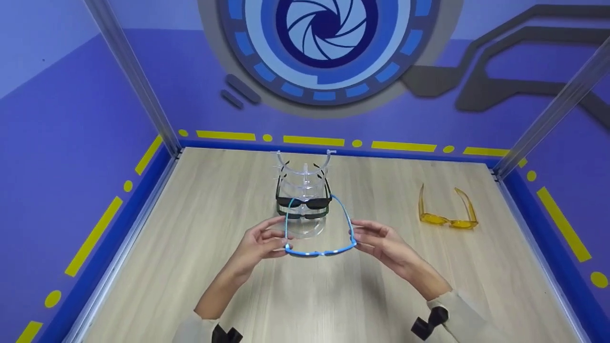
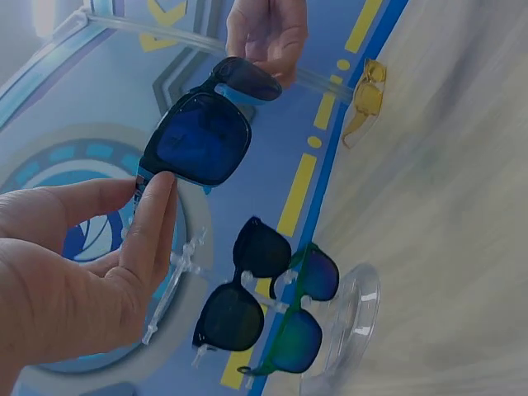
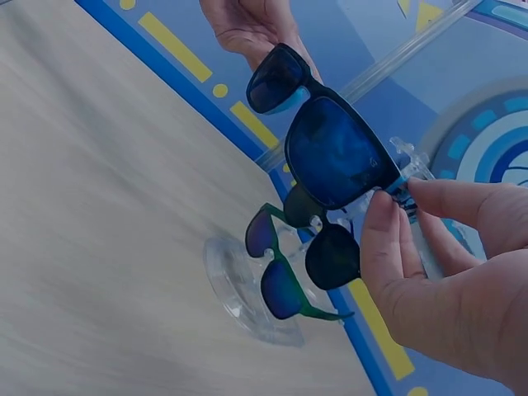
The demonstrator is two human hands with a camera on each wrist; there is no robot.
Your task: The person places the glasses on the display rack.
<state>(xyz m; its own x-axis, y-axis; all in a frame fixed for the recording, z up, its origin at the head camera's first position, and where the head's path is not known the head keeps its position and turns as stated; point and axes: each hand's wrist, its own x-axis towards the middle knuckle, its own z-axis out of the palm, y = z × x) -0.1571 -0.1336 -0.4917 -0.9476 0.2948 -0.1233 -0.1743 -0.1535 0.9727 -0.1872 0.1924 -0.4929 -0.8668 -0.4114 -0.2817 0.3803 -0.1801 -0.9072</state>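
Plainly, the left hand (image 1: 261, 244) pinches one hinge end of the blue-framed sunglasses (image 1: 310, 254) between thumb and fingers, and the right hand (image 1: 383, 245) pinches the other, the frame spanning the gap between both sets of fingertips. Beyond the fingers stands a clear display stand (image 1: 306, 172) (black sunglasses (image 1: 317, 204) above green-framed sunglasses (image 2: 297, 338)); yellow sunglasses (image 1: 433, 219) sit well right of the right fingers.

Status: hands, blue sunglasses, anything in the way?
Left hand, right hand: each holding one side of blue sunglasses, midair. Clear stand beyond, carrying black pair, green pair. No obstruction seen.
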